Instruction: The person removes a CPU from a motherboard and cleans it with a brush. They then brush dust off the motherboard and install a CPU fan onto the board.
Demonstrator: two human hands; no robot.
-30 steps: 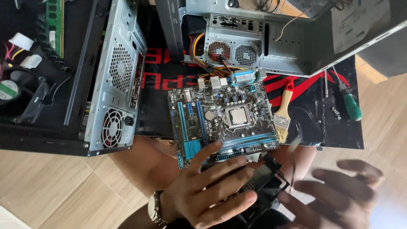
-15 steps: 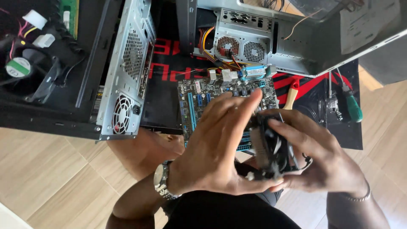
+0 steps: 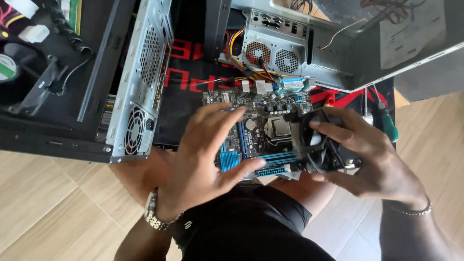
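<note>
Left hand (image 3: 203,159) released fan, now spread over motherboard (image 3: 261,130); right hand (image 3: 367,154) alone grasps cooler fan (image 3: 316,142).

computer cases (image 3: 140,77): 2 | motherboard (image 3: 256,130): 1 | cooler fan (image 3: 319,145): 1 | screwdriver (image 3: 386,123): 1 | wristwatch (image 3: 153,217): 1

left hand (image 3: 203,159) hides motherboard (image 3: 258,130) left part; open case (image 3: 72,72) cut off at left edge.
</note>
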